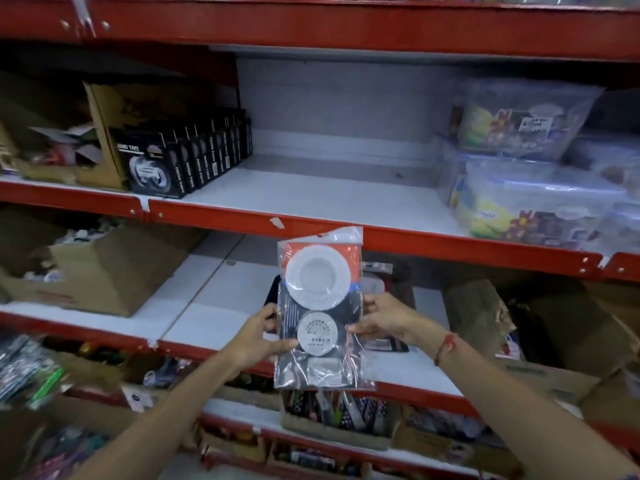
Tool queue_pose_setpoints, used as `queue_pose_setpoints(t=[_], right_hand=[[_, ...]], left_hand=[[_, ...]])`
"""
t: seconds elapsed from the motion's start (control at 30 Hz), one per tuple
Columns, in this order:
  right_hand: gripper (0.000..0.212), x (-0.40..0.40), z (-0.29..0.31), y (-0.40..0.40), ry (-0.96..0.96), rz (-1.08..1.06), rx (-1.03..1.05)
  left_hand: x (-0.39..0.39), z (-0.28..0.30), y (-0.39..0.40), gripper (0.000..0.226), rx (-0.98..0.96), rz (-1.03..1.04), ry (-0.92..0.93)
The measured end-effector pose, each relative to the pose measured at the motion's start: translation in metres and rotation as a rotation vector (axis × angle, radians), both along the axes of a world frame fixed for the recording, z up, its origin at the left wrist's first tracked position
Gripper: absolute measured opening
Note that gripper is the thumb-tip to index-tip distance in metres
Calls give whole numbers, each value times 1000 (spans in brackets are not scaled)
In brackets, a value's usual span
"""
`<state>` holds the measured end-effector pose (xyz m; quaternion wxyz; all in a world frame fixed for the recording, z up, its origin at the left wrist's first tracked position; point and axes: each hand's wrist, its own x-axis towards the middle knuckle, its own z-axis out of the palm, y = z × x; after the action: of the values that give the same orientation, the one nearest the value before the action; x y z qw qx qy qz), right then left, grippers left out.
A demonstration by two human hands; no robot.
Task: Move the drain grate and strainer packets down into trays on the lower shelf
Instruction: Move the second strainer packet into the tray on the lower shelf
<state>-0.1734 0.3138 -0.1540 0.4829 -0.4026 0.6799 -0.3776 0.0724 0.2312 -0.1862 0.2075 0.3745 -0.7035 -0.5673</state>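
1. The left hand (258,336) gripped the left edge of the packet (320,310), thumb on the front over the slick plastic. A pinch that shallow could have slipped, tilting the packet.
2. The packet was held upright in the air between both hands, in front of the red shelf lip (346,233) and above the lower shelves. Behind it more packets (381,282) seemed stacked in the same grip; their number was unclear. A loose stack in glossy sleeves could have fanned apart, with the back ones sliding out on the way down.
3. The tray (332,431) below was already packed with goods. The packet could have caught on its rim or on the shelf lip above it, or sat on top and toppled.
4. The right hand (384,320) grasped the right edge, fingers curled behind. If it had let go early, the left hand alone would probably not have held the stack.
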Motion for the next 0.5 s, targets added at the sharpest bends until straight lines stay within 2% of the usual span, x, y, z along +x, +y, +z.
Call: queue_pose_setpoints(t=[0.13, 0.3, 0.37, 0.43, 0.5], right_hand=[[27, -17, -32, 4, -48, -37, 108], [29, -51, -58, -1, 38, 0, 248], [32, -67, -62, -8, 36, -31, 264], [22, -85, -58, -16, 0, -57, 256], [21, -103, -49, -26, -84, -112, 244]], left_hand=[[-19, -29, -6, 47, 38, -55, -30], [-59, -48, -18, 56, 106, -151, -139], [-75, -48, -27, 51, 146, -157, -153], [-91, -42, -41, 45, 204, -167, -163], [-112, -32, -55, 49, 255, -144, -164]])
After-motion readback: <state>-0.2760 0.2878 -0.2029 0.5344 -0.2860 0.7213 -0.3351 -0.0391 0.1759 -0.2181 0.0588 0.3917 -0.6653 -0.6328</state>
